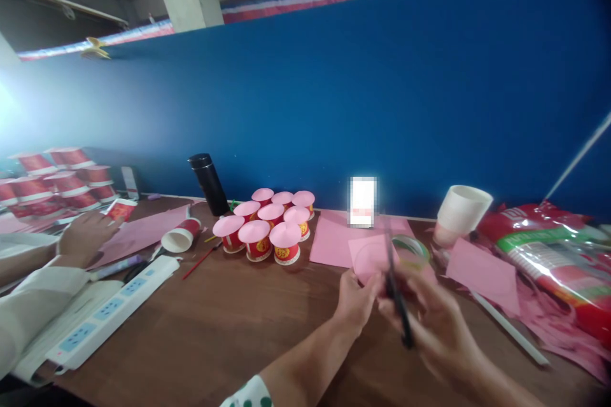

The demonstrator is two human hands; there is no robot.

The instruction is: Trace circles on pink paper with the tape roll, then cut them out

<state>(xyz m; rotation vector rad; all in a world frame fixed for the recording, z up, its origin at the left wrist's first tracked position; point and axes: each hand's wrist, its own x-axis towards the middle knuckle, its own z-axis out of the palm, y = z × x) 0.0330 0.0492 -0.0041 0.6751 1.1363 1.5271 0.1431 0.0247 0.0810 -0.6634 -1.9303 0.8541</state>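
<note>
My left hand [356, 299] pinches the edge of a pink paper circle [370, 257] above the brown table [229, 324]. My right hand [429, 318] is closed around black scissors [397, 296], whose blades point up toward the pink circle. Both hands are blurred by motion. A roll of clear tape [410, 249] lies just behind the circle on a pink paper sheet [334, 238].
Several upturned red paper cups with pink tops [267, 226] stand behind a black flask [209, 183]. A white cup stack [461, 213] and a red plastic pack [548, 254] sit at right. Another person's hand [83, 235] and a white power strip [112, 308] are at left.
</note>
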